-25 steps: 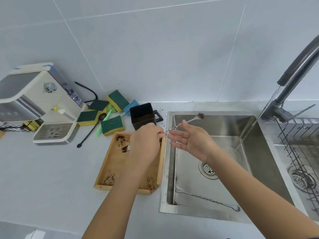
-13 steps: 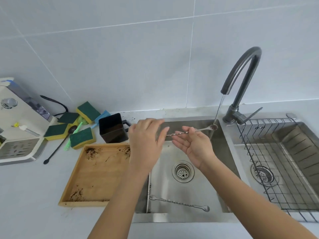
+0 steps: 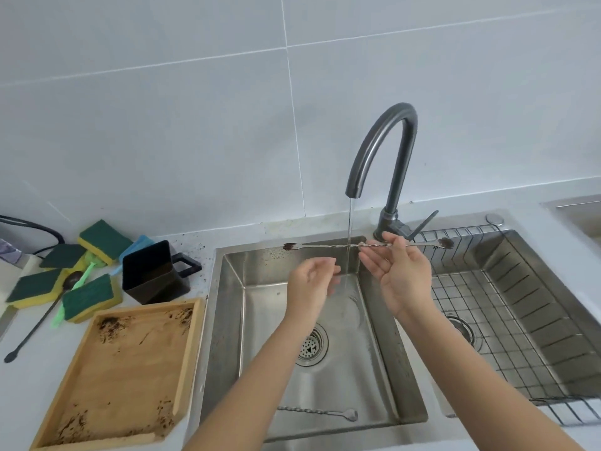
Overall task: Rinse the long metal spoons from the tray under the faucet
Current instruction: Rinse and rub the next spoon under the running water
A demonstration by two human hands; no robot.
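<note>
A long twisted metal spoon (image 3: 325,246) lies level across the left sink basin, dirty at both ends. My right hand (image 3: 398,271) pinches its shaft near the right end. The thin water stream from the dark curved faucet (image 3: 380,148) crosses the shaft's middle. My left hand (image 3: 312,284) hovers below the spoon with fingers loosely curled, holding nothing, just left of the stream. A second long metal spoon (image 3: 320,412) lies on the sink floor near the front wall. The wooden tray (image 3: 185,359) on the counter to the left holds only dark crumbs.
A black square cup (image 3: 153,271) stands behind the tray. Several green-and-yellow sponges (image 3: 91,297), a green brush and a long black spoon (image 3: 35,323) lie at far left. A wire rack (image 3: 507,307) fills the right basin. The drain (image 3: 310,345) sits mid-basin.
My left hand has let go of the spoon and dropped below it. My right hand carried the spoon further right, so the water now falls on its middle. The camera has turned right.
</note>
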